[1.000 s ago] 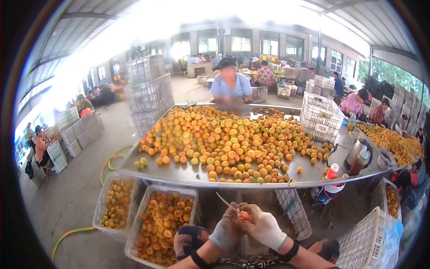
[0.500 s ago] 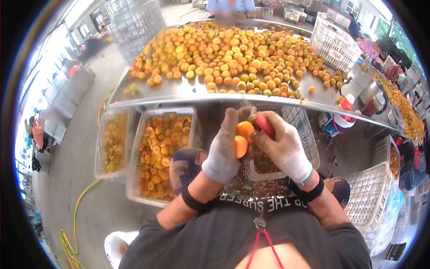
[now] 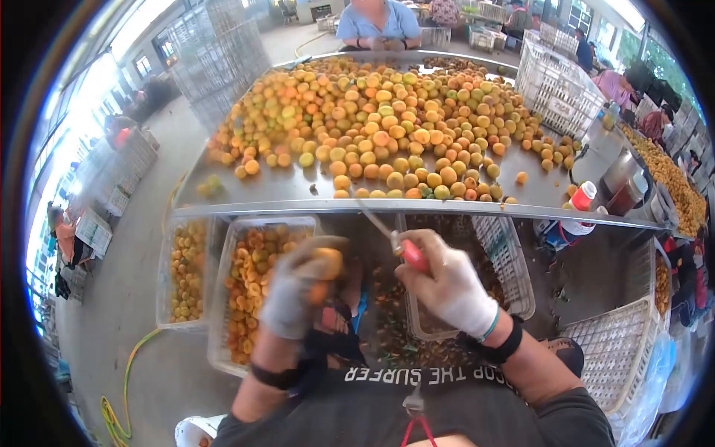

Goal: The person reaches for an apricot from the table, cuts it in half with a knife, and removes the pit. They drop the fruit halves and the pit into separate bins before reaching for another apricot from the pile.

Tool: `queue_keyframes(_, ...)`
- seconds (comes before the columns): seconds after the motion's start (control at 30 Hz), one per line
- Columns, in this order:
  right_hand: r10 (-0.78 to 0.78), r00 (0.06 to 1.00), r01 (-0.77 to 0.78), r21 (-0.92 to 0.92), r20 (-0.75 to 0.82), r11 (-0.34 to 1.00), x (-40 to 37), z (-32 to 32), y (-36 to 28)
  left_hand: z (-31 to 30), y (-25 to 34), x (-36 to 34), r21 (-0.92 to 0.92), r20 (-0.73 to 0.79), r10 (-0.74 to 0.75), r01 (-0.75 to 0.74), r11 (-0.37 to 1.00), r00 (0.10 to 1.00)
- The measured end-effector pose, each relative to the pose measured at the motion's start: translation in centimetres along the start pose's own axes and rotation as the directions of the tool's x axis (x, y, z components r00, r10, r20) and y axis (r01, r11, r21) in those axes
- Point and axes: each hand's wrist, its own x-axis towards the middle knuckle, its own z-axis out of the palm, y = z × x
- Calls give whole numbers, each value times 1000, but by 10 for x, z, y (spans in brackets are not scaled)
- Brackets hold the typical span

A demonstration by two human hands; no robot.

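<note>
My left hand (image 3: 294,294), gloved and blurred by motion, holds orange apricot halves (image 3: 328,264) at its fingers. It is over the right side of a white crate (image 3: 216,335) filled with cut apricots (image 3: 246,279). Closed round the red handle of a small knife (image 3: 414,255), my gloved right hand (image 3: 453,289) stays in front of the table edge. The blade points up and to the left. Below that hand stands another crate (image 3: 527,287) with dark bits in it, perhaps pits.
A metal table (image 3: 268,186) carries a large heap of whole apricots (image 3: 372,127). A white crate (image 3: 558,89) and a red-capped bottle (image 3: 584,195) stand at its right. Under its left end is a bin of apricots (image 3: 186,276). A person (image 3: 380,26) is across the table.
My left hand has moved left and down with the apricot halves, away from my right hand. The right hand has dropped slightly with the knife, whose blade now shows. The view has tilted upward.
</note>
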Motion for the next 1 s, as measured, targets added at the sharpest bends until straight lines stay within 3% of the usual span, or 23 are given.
queue_keyframes(0.07,-19,996,10,-99,-85,995,18,-19,30,-46,17,5,265,-199,-11,65,962,980)
queue_keyframes(0.1,-13,997,0,-163,-77,987,29,-34,46,-92,11,11,693,-238,143,64,718,961)
queue_keyframes(0.13,-13,998,-2,-225,-65,974,42,-48,63,-124,3,21,948,-199,300,106,300,933)
queue_keyframes(0.17,-2,999,-11,-259,-50,966,56,-60,80,-123,4,35,947,-207,307,112,299,929)
queue_keyframes(0.23,27,999,-32,-339,-19,940,85,-83,109,-109,11,60,952,-42,555,-135,274,831)
queue_keyframes(0.27,70,997,-69,-402,-12,913,99,-91,121,-91,10,73,951,-47,551,-131,281,833)
queue_keyframes(0.33,37,999,-37,-525,-10,851,118,-103,149,-53,9,105,799,-12,316,-181,573,949)
queue_keyframes(0.4,-136,991,91,-753,2,652,121,-113,179,-65,-8,138,903,195,371,-314,294,908)
queue_keyframes(0.47,-91,996,69,-847,24,527,112,-128,202,-109,-33,162,935,335,445,-350,-52,830)
queue_keyframes(0.5,-50,999,37,-845,12,533,105,-135,212,-113,-37,168,964,201,517,-262,46,832)
queue_keyframes(0.57,2,999,-44,-812,-53,582,86,-136,228,-119,-39,170,972,-15,423,-86,218,906)
queue_keyframes(0.6,6,994,-90,-776,-110,624,79,-134,235,-122,-37,174,969,-15,432,-93,228,902)
queue_keyframes(0.67,-2,979,-162,-786,-203,596,75,-129,227,-128,-38,186,989,120,321,-142,45,939)
queue_keyframes(0.73,3,985,-133,-752,-172,646,78,-131,221,-139,-52,206,984,117,318,-154,92,941)
queue_keyframes(0.8,36,988,-140,-759,-152,636,80,-132,221,-125,-44,212,998,23,288,-39,49,957)
queue_keyframes(1.0,32,987,-141,-734,-160,664,86,-129,215,-117,-41,215,996,-5,346,-28,90,938)
